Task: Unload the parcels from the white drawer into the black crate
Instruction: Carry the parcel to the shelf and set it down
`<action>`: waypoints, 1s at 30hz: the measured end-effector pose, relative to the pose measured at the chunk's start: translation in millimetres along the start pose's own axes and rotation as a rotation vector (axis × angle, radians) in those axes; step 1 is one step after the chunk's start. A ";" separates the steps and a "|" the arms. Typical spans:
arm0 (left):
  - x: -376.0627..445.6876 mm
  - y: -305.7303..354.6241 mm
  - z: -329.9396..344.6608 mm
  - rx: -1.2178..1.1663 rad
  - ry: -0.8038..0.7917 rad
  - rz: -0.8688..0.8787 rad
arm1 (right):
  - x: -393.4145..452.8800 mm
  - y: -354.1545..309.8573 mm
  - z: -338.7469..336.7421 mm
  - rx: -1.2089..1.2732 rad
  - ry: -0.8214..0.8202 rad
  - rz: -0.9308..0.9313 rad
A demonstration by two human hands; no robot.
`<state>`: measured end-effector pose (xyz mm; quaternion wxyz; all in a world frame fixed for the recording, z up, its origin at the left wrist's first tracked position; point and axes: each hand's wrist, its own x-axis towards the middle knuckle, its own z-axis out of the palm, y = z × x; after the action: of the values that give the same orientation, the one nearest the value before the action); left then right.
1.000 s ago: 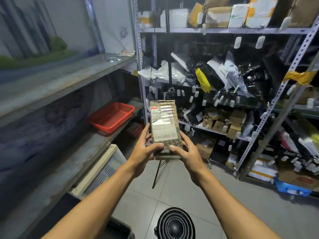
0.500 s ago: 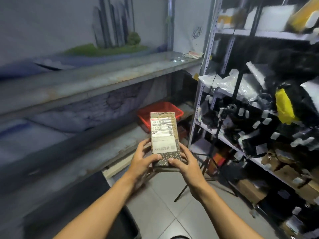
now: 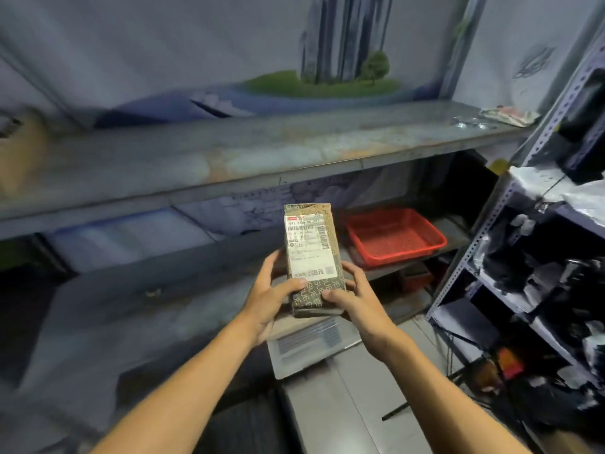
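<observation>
Near the centre of the frame both hands hold one parcel [image 3: 312, 257] upright, a tall dark-wrapped box with pale lettering and a white shipping label facing the camera. The left hand [image 3: 273, 291] grips its lower left edge, thumb laid across the front and fingers curled behind. The right hand [image 3: 355, 298] grips the lower right corner the same way, thumb on the front near the bottom.

Right of the parcel, on the lower shelf [image 3: 209, 283], sits a red perforated basket [image 3: 394, 235]; its inside shows only the dotted mesh floor. Just below the hands a white slatted container [image 3: 306, 344], possibly the drawer, juts out from under the shelf; what it holds is hidden by the hands and blur. A dark shape at the bottom centre is too dim to name.

At the right edge a metal rack [image 3: 471, 257] carries black and white bagged packages [image 3: 537, 244], blurred together.
</observation>
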<state>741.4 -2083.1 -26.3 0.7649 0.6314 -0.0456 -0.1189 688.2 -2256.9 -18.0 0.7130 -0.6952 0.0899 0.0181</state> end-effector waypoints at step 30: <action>16.4 -3.0 -146.8 -0.155 0.677 0.038 | 165.6 7.7 152.5 -0.213 -0.735 0.123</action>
<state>789.2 -1947.4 -59.7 0.7845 0.5740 0.2082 0.1085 865.5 -2121.4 -48.4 0.6188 -0.7059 -0.1327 0.3180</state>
